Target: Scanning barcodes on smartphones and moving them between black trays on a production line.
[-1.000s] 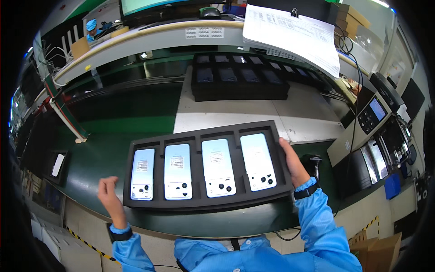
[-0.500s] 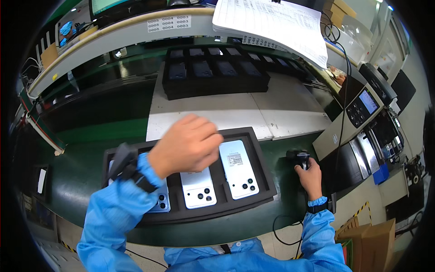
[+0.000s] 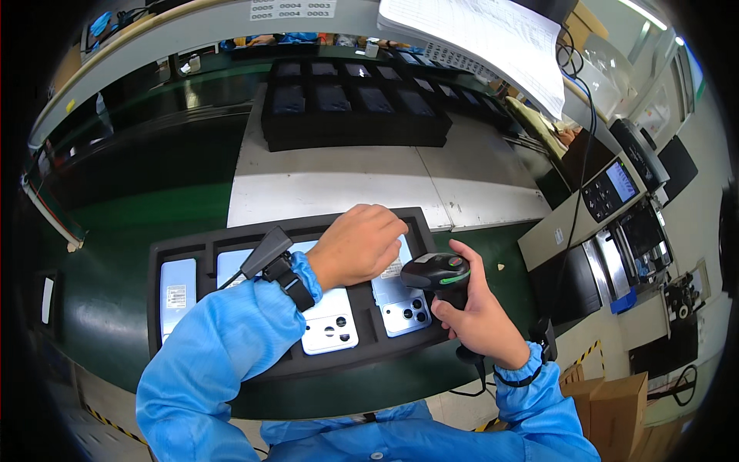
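A black foam tray (image 3: 385, 348) lies on the bench with several light-blue phones in its slots, camera ends toward me. My left hand (image 3: 358, 246) is over the far end of the rightmost phone (image 3: 400, 317), fingers bent together; what they hold, if anything, is hidden. Its forearm crosses the tray and partly covers the middle phone (image 3: 329, 333) and the second phone (image 3: 231, 265). A white label shows on the leftmost phone (image 3: 177, 283). In my right hand (image 3: 486, 319) is a black handheld barcode scanner (image 3: 436, 269), its head above the tray's right edge, with green light along its side.
Stacked black trays (image 3: 354, 127) of dark phones stand on a pale metal plate (image 3: 323, 181) beyond. A label printer (image 3: 585, 212) is at the right. Papers (image 3: 477, 35) hang from the shelf edge. Cardboard boxes (image 3: 616, 408) sit low at the right.
My right hand has lifted the scanner from the bench and brought it left, beside the rightmost phone. My left hand has moved right, onto that phone's far end. The view has shifted slightly.
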`<action>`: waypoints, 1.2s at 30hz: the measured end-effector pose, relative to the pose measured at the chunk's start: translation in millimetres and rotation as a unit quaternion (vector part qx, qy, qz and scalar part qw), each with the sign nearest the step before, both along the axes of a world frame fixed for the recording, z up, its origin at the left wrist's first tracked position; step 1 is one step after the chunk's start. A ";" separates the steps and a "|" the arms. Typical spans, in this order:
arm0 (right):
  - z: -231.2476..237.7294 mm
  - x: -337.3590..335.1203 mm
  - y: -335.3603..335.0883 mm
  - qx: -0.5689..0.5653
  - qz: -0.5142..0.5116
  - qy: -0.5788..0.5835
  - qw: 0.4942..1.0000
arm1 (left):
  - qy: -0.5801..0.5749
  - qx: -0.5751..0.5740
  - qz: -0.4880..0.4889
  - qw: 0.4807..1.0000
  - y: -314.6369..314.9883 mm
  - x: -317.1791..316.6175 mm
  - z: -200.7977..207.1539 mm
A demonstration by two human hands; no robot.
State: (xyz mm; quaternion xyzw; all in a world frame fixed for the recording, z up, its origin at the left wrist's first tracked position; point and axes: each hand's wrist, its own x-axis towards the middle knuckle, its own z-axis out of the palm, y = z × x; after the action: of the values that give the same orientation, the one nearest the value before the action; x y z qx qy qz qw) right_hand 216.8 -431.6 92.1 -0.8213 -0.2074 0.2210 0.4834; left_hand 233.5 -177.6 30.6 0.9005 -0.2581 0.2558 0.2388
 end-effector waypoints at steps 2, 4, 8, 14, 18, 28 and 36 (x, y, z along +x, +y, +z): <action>1.0 -2.8 0.2 0.009 -0.001 -0.008 1.000 | 0.011 0.010 -0.011 1.000 0.9 -0.1 -0.7; 0.4 -1.8 -4.6 0.021 -0.007 -0.041 0.999 | 0.013 0.009 -0.021 1.000 0.3 -0.3 -3.8; -6.0 10.7 -20.4 0.019 -0.089 -0.076 0.993 | 0.047 0.068 -0.002 0.997 2.5 -7.0 -9.2; -61.6 64.1 -60.9 -0.118 -0.207 -0.166 0.957 | 0.069 0.076 0.007 0.995 -5.3 -4.6 -3.9; -86.5 80.9 -56.2 -0.145 -0.205 -0.191 0.949 | 0.088 0.065 0.013 0.994 -4.8 -6.7 1.3; -98.6 88.8 -53.0 -0.156 -0.204 -0.209 0.944 | 0.051 0.070 0.045 0.995 -7.2 -3.6 -10.0; -111.5 96.5 -65.0 -0.083 -0.182 -0.282 0.938 | 0.040 0.042 0.073 0.996 -19.5 6.7 -20.6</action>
State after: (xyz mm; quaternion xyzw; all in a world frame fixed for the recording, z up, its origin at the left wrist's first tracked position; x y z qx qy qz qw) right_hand 313.3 -496.6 -19.3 -0.9108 -0.1631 -0.0949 0.3673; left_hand 240.2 -197.1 10.1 0.9358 -0.1923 0.2250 0.1915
